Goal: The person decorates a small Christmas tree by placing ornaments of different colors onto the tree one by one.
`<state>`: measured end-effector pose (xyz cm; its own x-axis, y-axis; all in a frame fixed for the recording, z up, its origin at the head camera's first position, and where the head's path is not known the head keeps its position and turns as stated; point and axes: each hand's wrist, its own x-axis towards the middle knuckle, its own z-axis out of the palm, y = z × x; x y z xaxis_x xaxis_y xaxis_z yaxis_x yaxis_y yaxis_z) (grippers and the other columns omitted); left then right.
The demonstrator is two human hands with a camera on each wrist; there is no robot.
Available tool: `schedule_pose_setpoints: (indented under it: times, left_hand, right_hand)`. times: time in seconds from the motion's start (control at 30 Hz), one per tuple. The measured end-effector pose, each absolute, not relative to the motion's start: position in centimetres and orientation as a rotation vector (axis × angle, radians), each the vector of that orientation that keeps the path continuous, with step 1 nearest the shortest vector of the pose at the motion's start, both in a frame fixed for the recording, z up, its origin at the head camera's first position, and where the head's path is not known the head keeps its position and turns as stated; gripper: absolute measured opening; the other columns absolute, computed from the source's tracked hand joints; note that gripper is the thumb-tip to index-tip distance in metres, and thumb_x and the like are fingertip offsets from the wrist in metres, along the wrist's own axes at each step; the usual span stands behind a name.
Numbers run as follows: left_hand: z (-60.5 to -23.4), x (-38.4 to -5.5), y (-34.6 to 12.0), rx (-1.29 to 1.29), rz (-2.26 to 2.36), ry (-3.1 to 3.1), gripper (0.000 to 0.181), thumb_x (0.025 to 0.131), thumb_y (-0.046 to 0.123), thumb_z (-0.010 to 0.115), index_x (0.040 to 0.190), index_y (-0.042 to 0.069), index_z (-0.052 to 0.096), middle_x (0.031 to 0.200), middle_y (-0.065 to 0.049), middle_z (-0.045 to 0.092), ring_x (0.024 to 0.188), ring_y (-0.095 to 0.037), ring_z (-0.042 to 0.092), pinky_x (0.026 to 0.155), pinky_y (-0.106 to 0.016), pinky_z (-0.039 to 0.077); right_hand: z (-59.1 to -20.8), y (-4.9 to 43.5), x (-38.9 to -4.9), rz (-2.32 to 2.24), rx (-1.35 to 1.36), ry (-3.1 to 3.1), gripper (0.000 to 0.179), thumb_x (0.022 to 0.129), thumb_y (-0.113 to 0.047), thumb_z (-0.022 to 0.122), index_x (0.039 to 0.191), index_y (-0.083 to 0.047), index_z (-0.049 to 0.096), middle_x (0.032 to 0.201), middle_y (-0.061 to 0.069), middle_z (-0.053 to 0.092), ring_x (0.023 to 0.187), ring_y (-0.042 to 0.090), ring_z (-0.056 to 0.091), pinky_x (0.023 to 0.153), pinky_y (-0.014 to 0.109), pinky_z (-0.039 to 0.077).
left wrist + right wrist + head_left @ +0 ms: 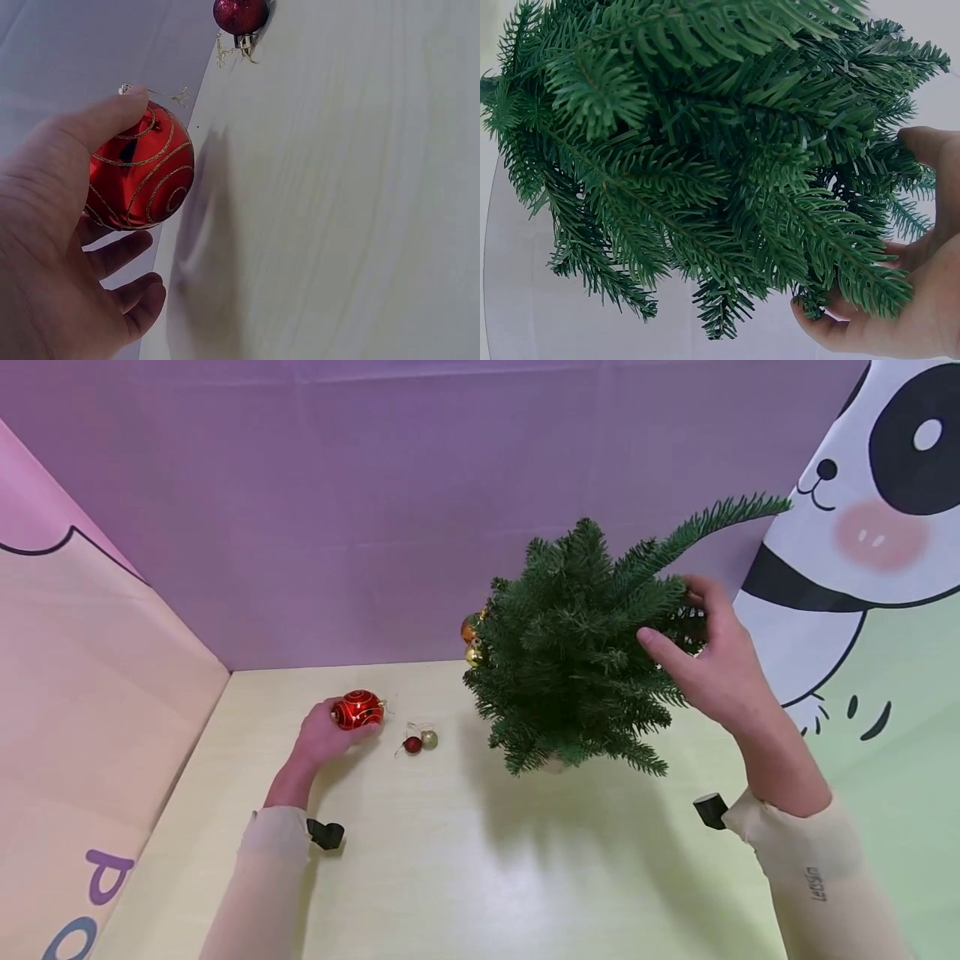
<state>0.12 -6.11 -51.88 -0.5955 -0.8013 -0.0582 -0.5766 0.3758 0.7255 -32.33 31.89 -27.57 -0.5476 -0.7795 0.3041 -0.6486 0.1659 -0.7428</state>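
Observation:
My left hand (327,735) holds a red Christmas bauble (359,709) with gold glitter swirls at the left of the table. In the left wrist view its thumb lies across the bauble (142,176) near the gold cap and string. A small green artificial Christmas tree (562,652) stands right of centre. Around branches on its right side my right hand (723,660) grips, thumb in front and fingers partly hidden among the needles. In the right wrist view, branches (840,247) lie between the thumb and fingers of that hand (907,292).
A small dark red bauble (412,745) and a small gold bauble (429,739) lie between the left hand and the tree. Orange and gold baubles (472,655) hang on the tree's left side. A purple cloth backdrop (337,527) rises behind the table (480,877); printed panels flank it.

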Motion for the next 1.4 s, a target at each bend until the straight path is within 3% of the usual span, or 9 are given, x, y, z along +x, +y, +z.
schedule_pose_setpoints:
  times: [0.33, 0.57, 0.93, 1.4]
  left_hand:
    - [-51.3, 1.1, -4.3, 1.153, -1.017, -2.262, 0.089, 0.081, 0.038, 0.078, 0.142, -0.009, 0.033, 0.137, -0.029, 0.044, 0.125, -0.045, 0.041, 0.102, -0.058, 0.035]
    - [-50.2, 1.5, -3.2, 1.098, -1.019, -2.234, 0.088, 0.083, 0.039, 0.077, 0.144, -0.006, 0.032, 0.139, -0.026, 0.042, 0.128, -0.043, 0.038, 0.102, -0.06, 0.033]
    - [-48.0, 1.5, -1.1, 0.985, -1.047, -2.176, 0.082, 0.084, 0.033, 0.078, 0.144, -0.003, 0.035, 0.137, -0.022, 0.045, 0.122, -0.037, 0.043, 0.092, -0.054, 0.041]
    - [-47.4, 1.8, 1.2, 0.887, -1.095, -2.156, 0.082, 0.082, 0.026, 0.08, 0.144, -0.002, 0.034, 0.139, -0.021, 0.044, 0.126, -0.037, 0.041, 0.098, -0.058, 0.038]
  right_hand:
    - [-27.7, 31.9, -32.4, -1.355, -1.403, 2.258, 0.073, 0.094, -0.037, 0.061, 0.152, -0.016, 0.023, 0.152, 0.019, 0.027, 0.13, 0.045, 0.034, 0.099, 0.063, 0.03]
    - [-27.8, 31.8, -32.3, -1.378, -1.441, 2.255, 0.071, 0.094, -0.035, 0.061, 0.151, -0.013, 0.025, 0.151, 0.018, 0.029, 0.134, 0.04, 0.032, 0.101, 0.061, 0.029]
    - [-28.2, 32.0, -32.5, -1.389, -1.483, 2.243, 0.07, 0.096, -0.034, 0.059, 0.152, -0.012, 0.022, 0.152, 0.018, 0.027, 0.139, 0.036, 0.025, 0.104, 0.062, 0.025]
    - [-28.6, 32.3, -32.3, -1.351, -1.474, 2.271, 0.075, 0.095, -0.037, 0.059, 0.153, -0.011, 0.02, 0.154, 0.016, 0.025, 0.142, 0.033, 0.021, 0.106, 0.062, 0.022]
